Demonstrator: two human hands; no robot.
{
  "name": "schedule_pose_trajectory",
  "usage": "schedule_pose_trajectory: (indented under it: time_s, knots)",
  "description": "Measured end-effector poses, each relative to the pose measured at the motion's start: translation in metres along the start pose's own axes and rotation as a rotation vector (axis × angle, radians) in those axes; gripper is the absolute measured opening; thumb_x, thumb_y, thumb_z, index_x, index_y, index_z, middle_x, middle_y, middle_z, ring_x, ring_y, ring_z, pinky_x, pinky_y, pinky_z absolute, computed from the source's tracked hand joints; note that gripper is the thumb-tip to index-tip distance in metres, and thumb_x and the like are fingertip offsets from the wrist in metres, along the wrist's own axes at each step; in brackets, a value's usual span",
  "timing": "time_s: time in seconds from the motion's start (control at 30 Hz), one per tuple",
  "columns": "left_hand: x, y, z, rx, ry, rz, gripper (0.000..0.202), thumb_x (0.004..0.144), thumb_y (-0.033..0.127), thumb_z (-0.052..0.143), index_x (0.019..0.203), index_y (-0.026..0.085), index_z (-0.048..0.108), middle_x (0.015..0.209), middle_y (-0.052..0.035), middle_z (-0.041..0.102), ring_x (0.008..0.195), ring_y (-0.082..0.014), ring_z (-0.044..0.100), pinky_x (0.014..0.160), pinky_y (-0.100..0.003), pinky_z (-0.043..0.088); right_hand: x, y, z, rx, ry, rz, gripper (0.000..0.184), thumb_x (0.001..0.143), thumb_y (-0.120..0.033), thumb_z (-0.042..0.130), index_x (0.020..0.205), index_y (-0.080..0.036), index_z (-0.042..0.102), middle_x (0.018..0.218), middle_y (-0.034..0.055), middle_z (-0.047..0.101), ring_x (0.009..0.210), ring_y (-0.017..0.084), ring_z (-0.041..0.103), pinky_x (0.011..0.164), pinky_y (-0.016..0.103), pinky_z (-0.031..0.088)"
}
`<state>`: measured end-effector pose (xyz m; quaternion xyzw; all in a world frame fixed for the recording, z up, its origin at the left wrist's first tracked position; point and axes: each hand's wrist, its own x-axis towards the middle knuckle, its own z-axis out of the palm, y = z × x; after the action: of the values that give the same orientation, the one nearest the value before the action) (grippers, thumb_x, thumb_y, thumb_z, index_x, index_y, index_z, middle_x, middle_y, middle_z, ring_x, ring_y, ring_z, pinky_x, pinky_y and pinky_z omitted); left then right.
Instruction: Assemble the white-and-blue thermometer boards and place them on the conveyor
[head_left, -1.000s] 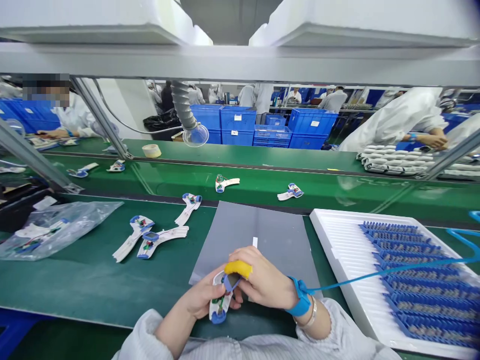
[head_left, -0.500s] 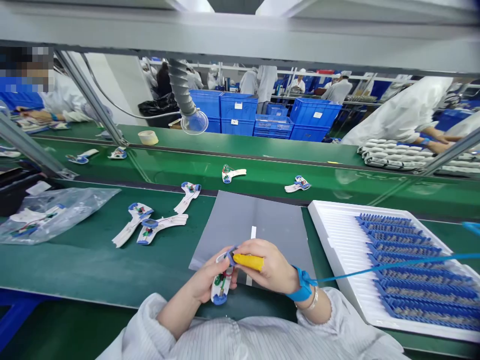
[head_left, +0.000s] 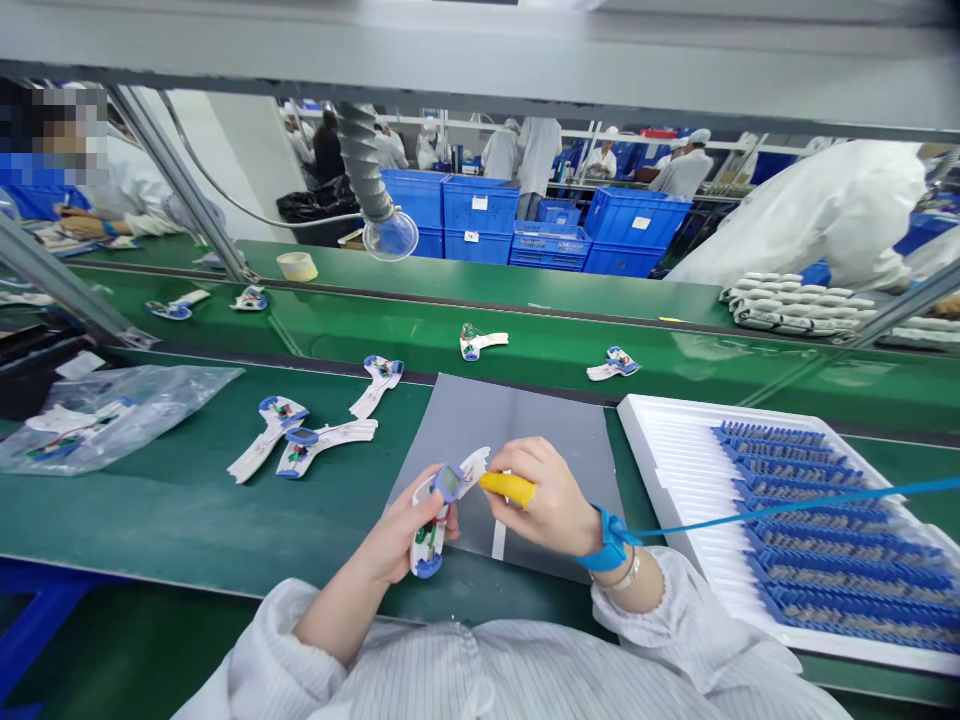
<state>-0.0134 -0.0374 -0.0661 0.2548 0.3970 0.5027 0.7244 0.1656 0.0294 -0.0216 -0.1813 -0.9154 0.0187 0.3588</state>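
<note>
My left hand [head_left: 409,525] is closed around a white gun-shaped housing half [head_left: 428,545] with blue ends, red and green wires, and a small grey display [head_left: 450,483] in a blue frame. Its pale handle [head_left: 475,467] points up and right, away from my body. Close to that handle's end is my right hand [head_left: 541,497], fingers curled. A yellow finger cot [head_left: 508,488] covers one of its fingers. Whatever may be between those fingers is hidden. A blue wrist strap [head_left: 606,540] with a cord circles my right wrist. Beneath both hands lies a grey mat [head_left: 555,440].
Similar housing halves [head_left: 326,445] lie to the left, beside a clear plastic bag [head_left: 165,405] holding another. A white tray [head_left: 675,480] with rows of blue-edged parts stands right. More halves ride the green conveyor belt [head_left: 360,312]. Co-workers sit beyond, near blue crates [head_left: 480,210].
My right hand has drawn back from the display, which now shows uncovered. The housing half has shifted slightly left and up. Pieces on the belt have moved right.
</note>
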Motion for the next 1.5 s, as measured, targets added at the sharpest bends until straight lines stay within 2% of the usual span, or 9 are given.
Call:
schedule_pose_trajectory:
  time_s: [0.23, 0.4, 0.53, 0.83, 0.93, 1.0, 1.13, 1.33, 1.5]
  knots:
    - [-0.001, -0.003, 0.009, 0.14, -0.036, -0.05, 0.06, 0.061, 0.046, 0.072, 0.109, 0.017, 0.049, 0.058, 0.0029, 0.054, 0.057, -0.0104, 0.051, 0.059, -0.024, 0.045, 0.02, -0.001, 0.0, -0.107, -0.154, -0.153, 0.01, 0.084, -0.018, 0.049, 0.08, -0.018, 0.058, 0.08, 0.0016, 0.061, 0.082, 0.015, 0.05, 0.075, 0.034, 0.032]
    - [0.001, 0.001, 0.002, -0.091, 0.104, 0.008, 0.057, 0.061, 0.055, 0.068, 0.103, 0.02, 0.05, 0.064, 0.0027, 0.056, 0.058, -0.01, 0.051, 0.058, -0.024, 0.046, 0.01, -0.002, 0.003, -0.034, 0.002, -0.067, 0.007, 0.075, -0.014, 0.049, 0.072, -0.018, 0.053, 0.073, 0.001, 0.059, 0.077, 0.015, 0.049, 0.07, 0.032, 0.034]
    - [-0.001, 0.006, 0.004, 0.035, 0.107, 0.122, 0.055, 0.063, 0.046, 0.07, 0.107, 0.021, 0.049, 0.062, 0.0034, 0.055, 0.061, -0.0106, 0.052, 0.062, -0.025, 0.046, 0.007, -0.002, 0.004, 0.059, 0.027, 0.068, 0.011, 0.079, -0.015, 0.049, 0.087, -0.017, 0.055, 0.086, 0.004, 0.06, 0.083, 0.016, 0.051, 0.071, 0.031, 0.037]
    - [-0.004, -0.001, 0.01, 0.026, 0.06, 0.016, 0.056, 0.06, 0.048, 0.072, 0.106, 0.022, 0.054, 0.065, 0.0028, 0.054, 0.061, -0.0109, 0.053, 0.061, -0.026, 0.046, 0.017, -0.001, 0.011, -0.048, -0.027, -0.08, 0.007, 0.08, -0.016, 0.049, 0.079, -0.018, 0.056, 0.081, 0.0006, 0.063, 0.083, 0.015, 0.053, 0.075, 0.036, 0.031]
    - [-0.003, -0.005, 0.007, 0.013, 0.021, 0.088, 0.059, 0.062, 0.053, 0.068, 0.111, 0.022, 0.052, 0.073, -0.001, 0.058, 0.067, -0.014, 0.055, 0.064, -0.028, 0.047, 0.006, -0.006, 0.016, 0.171, 0.039, 0.126, 0.007, 0.079, -0.018, 0.049, 0.083, -0.019, 0.055, 0.083, 0.0019, 0.062, 0.081, 0.015, 0.054, 0.074, 0.034, 0.035]
    - [-0.002, -0.005, 0.005, 0.194, 0.008, 0.226, 0.058, 0.066, 0.051, 0.066, 0.115, 0.023, 0.051, 0.1, -0.0074, 0.059, 0.087, -0.0196, 0.056, 0.075, -0.032, 0.046, 0.0, -0.01, 0.021, 0.469, 0.036, 0.375, 0.009, 0.083, -0.024, 0.048, 0.085, -0.019, 0.054, 0.08, 0.0025, 0.06, 0.075, 0.014, 0.055, 0.07, 0.031, 0.04]
    - [0.002, -0.005, 0.001, 0.676, 0.025, 0.516, 0.052, 0.07, 0.044, 0.064, 0.116, 0.024, 0.051, 0.139, -0.0099, 0.033, 0.128, -0.029, 0.029, 0.103, -0.042, 0.027, -0.009, -0.013, 0.032, 1.172, -0.096, 0.782, 0.028, 0.086, -0.043, 0.046, 0.084, -0.016, 0.054, 0.064, -0.0008, 0.055, 0.059, 0.01, 0.051, 0.057, 0.023, 0.042]
    - [0.004, -0.011, 0.0, 0.971, 0.178, 0.588, 0.061, 0.062, 0.041, 0.071, 0.114, 0.023, 0.045, 0.142, -0.013, 0.017, 0.129, -0.0337, 0.028, 0.099, -0.047, 0.033, -0.015, -0.011, 0.037, 1.51, -0.134, 0.941, 0.028, 0.077, -0.037, 0.063, 0.089, -0.012, 0.059, 0.068, -0.0012, 0.055, 0.057, 0.006, 0.047, 0.054, 0.018, 0.038]
    - [0.004, -0.017, 0.003, 1.065, 0.131, 0.58, 0.06, 0.063, 0.037, 0.071, 0.113, 0.023, 0.041, 0.142, -0.0139, 0.012, 0.13, -0.0345, 0.027, 0.099, -0.05, 0.032, -0.013, -0.016, 0.033, 1.553, -0.159, 0.942, 0.024, 0.075, -0.031, 0.066, 0.086, -0.012, 0.056, 0.065, -0.0026, 0.056, 0.053, 0.005, 0.049, 0.051, 0.016, 0.039]
